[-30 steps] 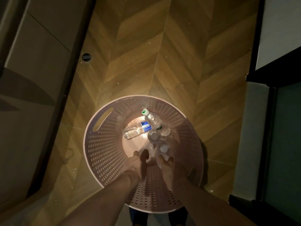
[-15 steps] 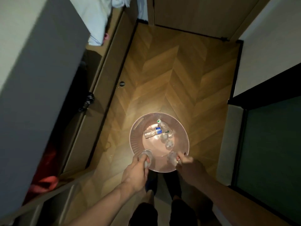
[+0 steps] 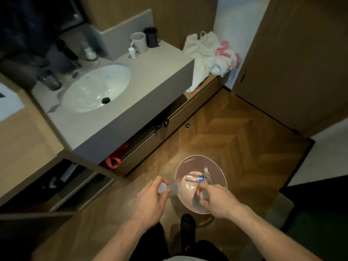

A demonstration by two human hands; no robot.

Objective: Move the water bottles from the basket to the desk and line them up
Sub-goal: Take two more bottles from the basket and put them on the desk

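A round pink perforated basket [image 3: 190, 159] stands on the wooden floor below me. My left hand [image 3: 150, 200] grips a clear water bottle [image 3: 172, 188] by its cap end, held above the basket's left rim. My right hand [image 3: 216, 199] holds a second clear bottle [image 3: 196, 200] hanging down over the basket's near side. Inside the basket lie a bottle with a blue label [image 3: 194, 178] and an upright-leaning bottle with a green-white cap [image 3: 206, 172]. The grey counter [image 3: 150, 72] with a white sink [image 3: 96, 87] is up to the left.
On the counter stand a grey mug [image 3: 139, 42], a black mug [image 3: 151, 36], a small white bottle [image 3: 132, 52] and a dark glass [image 3: 49, 81]. White cloth with pink hangers [image 3: 212, 51] lies right of it. Open shelves sit below the counter. My feet [image 3: 186, 221] stand by the basket.
I have straightened up: the view rose from the basket to take in the counter and sink. Both hands lifted a bottle each out of the basket and up beside it.
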